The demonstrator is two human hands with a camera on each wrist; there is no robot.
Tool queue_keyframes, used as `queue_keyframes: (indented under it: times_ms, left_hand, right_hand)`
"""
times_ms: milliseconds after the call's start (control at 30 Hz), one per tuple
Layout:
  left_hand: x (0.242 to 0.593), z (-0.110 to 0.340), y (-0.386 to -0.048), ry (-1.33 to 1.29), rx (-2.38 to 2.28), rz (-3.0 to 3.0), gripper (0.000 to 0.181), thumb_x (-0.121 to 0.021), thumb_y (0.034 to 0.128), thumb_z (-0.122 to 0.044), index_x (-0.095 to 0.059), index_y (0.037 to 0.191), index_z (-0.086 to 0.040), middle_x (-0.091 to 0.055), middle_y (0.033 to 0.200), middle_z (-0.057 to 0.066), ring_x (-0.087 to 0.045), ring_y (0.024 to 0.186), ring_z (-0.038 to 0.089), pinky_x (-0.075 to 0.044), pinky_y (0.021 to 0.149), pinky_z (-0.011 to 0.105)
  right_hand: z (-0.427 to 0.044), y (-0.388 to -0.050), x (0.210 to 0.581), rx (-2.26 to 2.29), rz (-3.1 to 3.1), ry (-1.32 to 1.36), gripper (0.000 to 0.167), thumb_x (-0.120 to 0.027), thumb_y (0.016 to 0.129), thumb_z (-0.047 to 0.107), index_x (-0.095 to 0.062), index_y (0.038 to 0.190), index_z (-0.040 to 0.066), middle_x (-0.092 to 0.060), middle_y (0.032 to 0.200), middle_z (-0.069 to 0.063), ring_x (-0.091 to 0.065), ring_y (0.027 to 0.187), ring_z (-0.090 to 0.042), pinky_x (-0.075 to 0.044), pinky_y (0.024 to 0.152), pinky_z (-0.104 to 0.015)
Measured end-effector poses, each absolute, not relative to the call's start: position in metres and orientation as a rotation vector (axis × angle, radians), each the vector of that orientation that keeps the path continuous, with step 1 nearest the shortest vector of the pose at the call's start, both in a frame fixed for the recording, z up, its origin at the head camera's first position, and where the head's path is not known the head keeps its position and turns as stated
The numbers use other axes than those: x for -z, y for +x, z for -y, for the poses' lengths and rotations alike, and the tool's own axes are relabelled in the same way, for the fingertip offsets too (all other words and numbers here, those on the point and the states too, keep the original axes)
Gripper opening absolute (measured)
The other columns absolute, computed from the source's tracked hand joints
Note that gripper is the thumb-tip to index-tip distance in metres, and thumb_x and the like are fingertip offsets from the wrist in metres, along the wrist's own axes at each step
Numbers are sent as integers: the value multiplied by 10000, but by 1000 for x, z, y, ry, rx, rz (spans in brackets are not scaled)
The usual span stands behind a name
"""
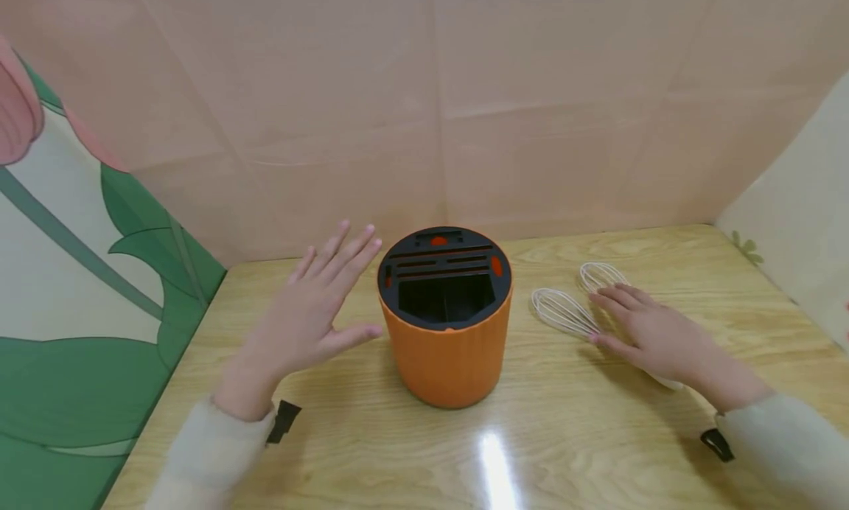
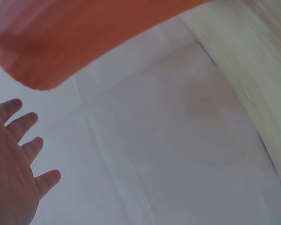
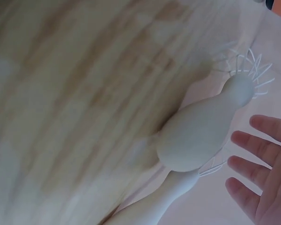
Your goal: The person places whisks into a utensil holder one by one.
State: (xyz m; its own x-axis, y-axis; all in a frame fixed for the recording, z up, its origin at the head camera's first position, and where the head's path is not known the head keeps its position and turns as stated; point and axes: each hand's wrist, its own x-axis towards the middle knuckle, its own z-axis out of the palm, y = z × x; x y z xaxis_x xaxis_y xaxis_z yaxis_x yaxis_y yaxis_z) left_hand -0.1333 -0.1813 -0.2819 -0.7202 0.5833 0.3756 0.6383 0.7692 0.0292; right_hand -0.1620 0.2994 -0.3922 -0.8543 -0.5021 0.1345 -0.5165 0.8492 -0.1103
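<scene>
Orange and cylindrical, a black-topped slotted holder (image 1: 447, 366) stands on the wood-grain table (image 1: 371, 458) between our hands, nearer our left hand (image 1: 301, 322), whose fingers are straight and spread. Our right hand (image 1: 657, 340), fingers loosely extended, hangs just above two white wire whisks (image 1: 564, 311) with pale rounded handles (image 3: 196, 133).

Right hand (image 3: 276, 183) near two white-handled wire whisks (image 3: 196, 133) on a wood-grained table (image 3: 75, 98)
</scene>
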Motion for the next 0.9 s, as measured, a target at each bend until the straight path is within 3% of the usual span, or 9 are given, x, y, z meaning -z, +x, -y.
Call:
queue_keyframes:
  times_ms: [167,400,600,800,900]
  left_hand:
    - [281,173,-135,-987,248,2598,945,-274,879,-828,-112,1614,-257,-91,1689,-68,-1,1571,195,-214,1188,663]
    - [284,163,-139,-1052,263,2566,928,-291,886,-816,-144,1611,-256,-150,1682,-55,-74,1568,242,-247,1174,664]
    - [287,158,-141,-1087,285,2550,921,-263,889,-813,-189,1604,-237,-199,1673,-29,-94,1566,233,-273,1164,661]
    - [288,156,-142,-1100,305,2547,923,-264,889,-812,-232,1594,-218,-225,1666,-27,-105,1565,207,-296,1159,650]
    - [289,156,-143,-1115,315,2532,914,-269,898,-802,-257,1588,-202,-246,1659,-24,-145,1558,225,-303,1173,615]
  right_hand:
    - [-299,-161,394,-219,2908,842,690,-643,948,450,-487,1425,-22,-537,1392,-227,-458,1295,-487,-414,1020,-668]
    - [-299,-162,398,-226,2884,862,603,-663,940,420,-574,1339,-24,-614,1286,-194,-510,1243,-455,-450,1001,-626]
    - [-299,-164,399,-191,2838,926,511,-742,885,324,-641,1250,-18,-657,1090,-74,-589,1021,-334,-509,879,-534]
    - [-298,-167,399,-234,2866,956,499,-780,854,311,-662,1192,-37,-677,1025,-58,-629,981,-325,-454,971,-635]
    - [-298,-169,398,-270,2903,943,493,-786,850,288,-656,1189,-46,-705,1019,-74,-663,936,-285,-508,929,-582]
